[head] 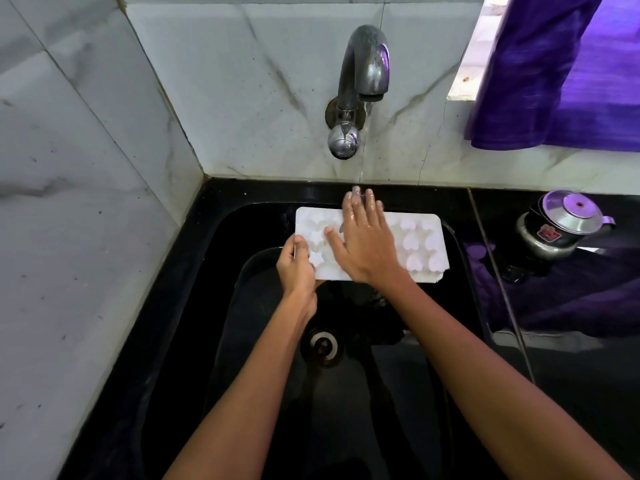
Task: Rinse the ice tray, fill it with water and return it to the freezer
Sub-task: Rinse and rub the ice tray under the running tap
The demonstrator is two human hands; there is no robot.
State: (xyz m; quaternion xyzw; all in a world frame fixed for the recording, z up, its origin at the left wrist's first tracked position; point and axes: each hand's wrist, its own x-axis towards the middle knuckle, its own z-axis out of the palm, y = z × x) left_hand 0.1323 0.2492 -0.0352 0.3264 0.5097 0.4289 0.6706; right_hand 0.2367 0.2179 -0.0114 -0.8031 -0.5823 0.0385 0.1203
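A white ice tray [420,242] with heart-shaped and star-shaped cells is held flat over the black sink [221,306], below the metal tap [365,71]. Water runs from the tap in a thin stream [363,143] and lands on the fingertips of my right hand [363,240]. That hand lies flat on the middle of the tray, wet, with its fingers spread. My left hand [296,268] grips the tray's near left corner. The tray's middle cells are hidden under my right hand.
The sink drain [323,345] lies below the tray. A small steel pot with a lid [561,223] stands on the black counter to the right. A purple cloth [568,71] hangs at the top right. Marble tile walls close in the left and back.
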